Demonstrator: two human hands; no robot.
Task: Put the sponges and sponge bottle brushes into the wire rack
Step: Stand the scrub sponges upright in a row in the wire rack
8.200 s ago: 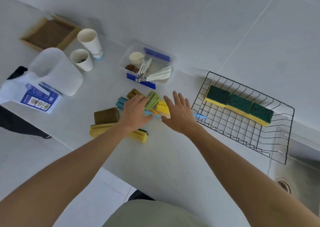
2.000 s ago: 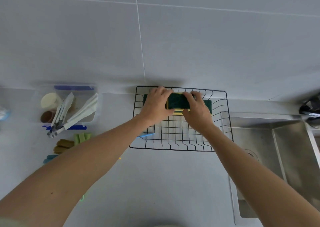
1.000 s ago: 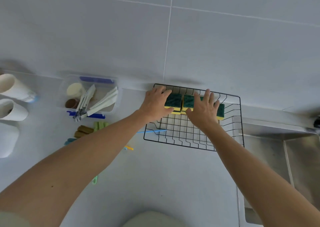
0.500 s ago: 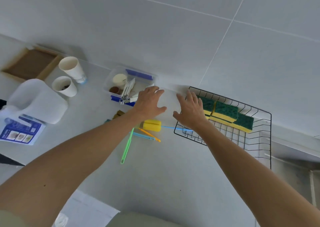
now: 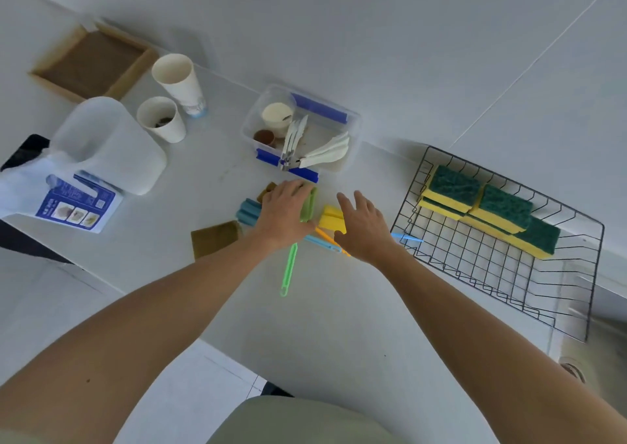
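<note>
The black wire rack [image 5: 573,311] stands at the right with several green-and-yellow sponges [image 5: 488,209] stacked along its far side. On the counter lies a cluster of sponge bottle brushes: a green one [image 5: 307,206] with a long green handle, a yellow one [image 5: 330,221], blue ones [image 5: 247,211] and brown ones [image 5: 266,189]. A flat brown sponge [image 5: 215,238] lies left of them. My left hand [image 5: 285,213] rests over the green brush, fingers spread. My right hand [image 5: 364,228] hovers open over the yellow brush. Neither hand grips anything.
A clear plastic box [image 5: 342,131] with white utensils stands behind the brushes. Two paper cups [image 5: 176,80], a white jug [image 5: 108,141] with a blue label and a wooden tray [image 5: 91,62] are at the far left. A sink [image 5: 573,369] lies at the lower right.
My hands left the sponges in the rack and moved left across the counter to the brush cluster. The view has swung left with them.
</note>
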